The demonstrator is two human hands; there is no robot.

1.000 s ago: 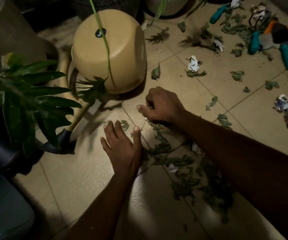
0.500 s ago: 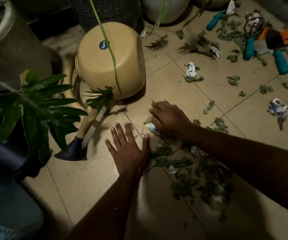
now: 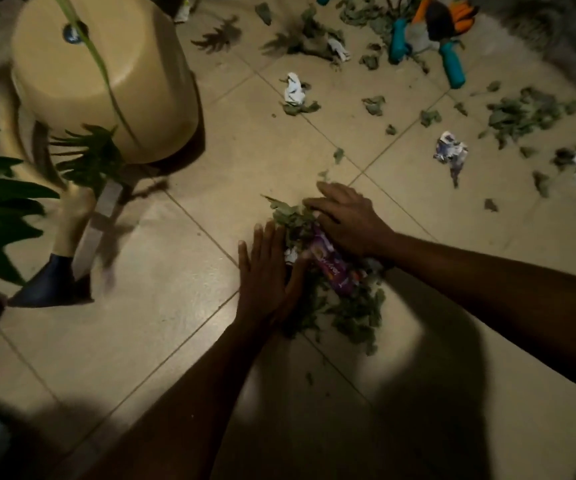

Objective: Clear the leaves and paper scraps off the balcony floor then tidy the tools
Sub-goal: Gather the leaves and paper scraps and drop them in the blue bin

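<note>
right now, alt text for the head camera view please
The left hand and right hand press a pile of green leaves and a purple printed wrapper together on the beige tiled floor. Beyond lie a crumpled white paper scrap, teal-handled garden tools and a tipped-over tan plastic tub.

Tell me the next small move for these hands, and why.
Probably squeeze inward and lift: the left hand and right hand press flat against either side of the leaf heap, with the purple wrapper bunched in it.
</note>
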